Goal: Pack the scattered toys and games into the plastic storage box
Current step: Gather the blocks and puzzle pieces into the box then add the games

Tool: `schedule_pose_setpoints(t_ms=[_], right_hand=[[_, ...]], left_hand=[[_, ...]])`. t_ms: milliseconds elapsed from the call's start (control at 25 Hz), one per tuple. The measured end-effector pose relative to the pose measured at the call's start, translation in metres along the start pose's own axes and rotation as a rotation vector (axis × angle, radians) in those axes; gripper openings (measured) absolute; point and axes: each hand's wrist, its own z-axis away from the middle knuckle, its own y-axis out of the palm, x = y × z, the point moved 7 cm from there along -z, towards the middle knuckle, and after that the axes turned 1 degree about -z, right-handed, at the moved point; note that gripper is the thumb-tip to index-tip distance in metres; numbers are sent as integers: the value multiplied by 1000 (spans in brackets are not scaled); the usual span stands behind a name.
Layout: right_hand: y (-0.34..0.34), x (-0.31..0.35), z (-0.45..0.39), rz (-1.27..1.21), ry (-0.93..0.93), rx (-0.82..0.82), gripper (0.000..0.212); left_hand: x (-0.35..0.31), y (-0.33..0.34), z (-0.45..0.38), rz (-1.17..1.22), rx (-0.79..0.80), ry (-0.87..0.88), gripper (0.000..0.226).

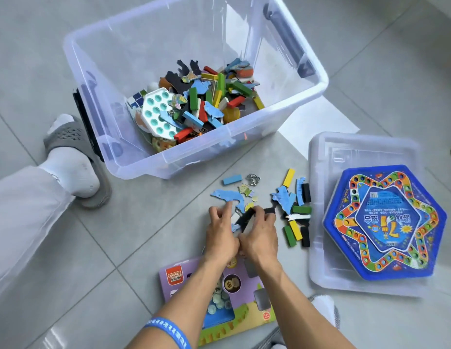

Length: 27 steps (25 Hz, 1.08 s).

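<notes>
Grey tiled floor [68,248]; both hands, left [220,235], right [259,235], clutch puzzle pieces [247,219].

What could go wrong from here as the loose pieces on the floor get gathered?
1. Both hands pinch a loose bunch of flat pieces; some may slip out on the way to the box.
2. Small bits like the metal ring could get left behind.
3. The hexagonal game sits on the lid, blocking closing.

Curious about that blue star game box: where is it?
The blue hexagonal game box sits on the clear lid, right of both hands.
</notes>
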Motion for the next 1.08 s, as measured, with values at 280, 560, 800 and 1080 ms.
schedule_pose_setpoints(t_ms=[280,560,800,1080], right_hand=[[-3,0,-25,-603,134,43,45],[-11,30,-17,-918,107,157,50],[-65,84,32,-1072,-23,64,41],[-200,224,102,-1217,-420,-5,35]], left_hand=[[-4,-11,-32,252,17,-43,62],[-19,-40,-26,636,144,-47,55],[-61,-113,34,879,55,53,45],[-156,-278,93,869,-124,475,49]])
